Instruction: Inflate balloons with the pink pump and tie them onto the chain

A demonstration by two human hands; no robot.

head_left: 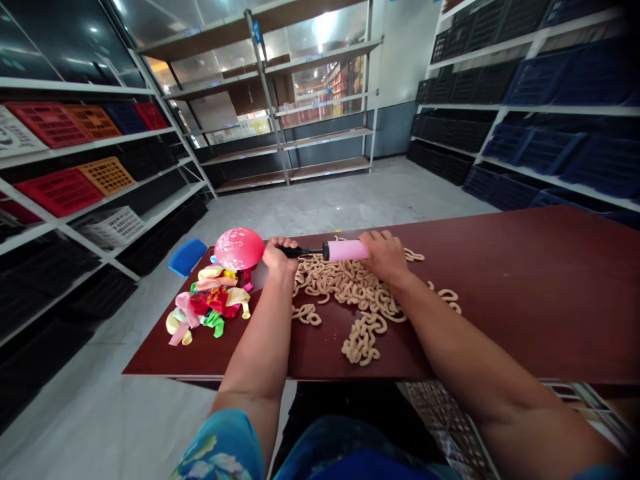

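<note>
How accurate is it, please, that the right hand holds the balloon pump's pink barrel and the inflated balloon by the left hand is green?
Only the balloon's colour is wrong: the head view shows the inflated balloon by the left hand is pinkish red, white-marked.

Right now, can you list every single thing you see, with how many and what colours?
Blown-up balloon: one, pinkish red with white print, beside the left grip
Pump: one, pink and black, between both grips
Limp balloons: overlapping, can't count; mixed colours, table's left end
Curly pieces: too many to count, tan, mid-table
Table: one, reddish brown, in front
Chair-like thing: one, blue, past the table's left end
Left crates: many, red, orange, white, blue, black, left racks
Right crates: many, dark blue and black, right racks
Back rack: metal with brownish shelves, far side
Floor: grey, below
Left grip: one, bare, on the pump's black end
Right grip: one, bare, on the pink barrel
</note>
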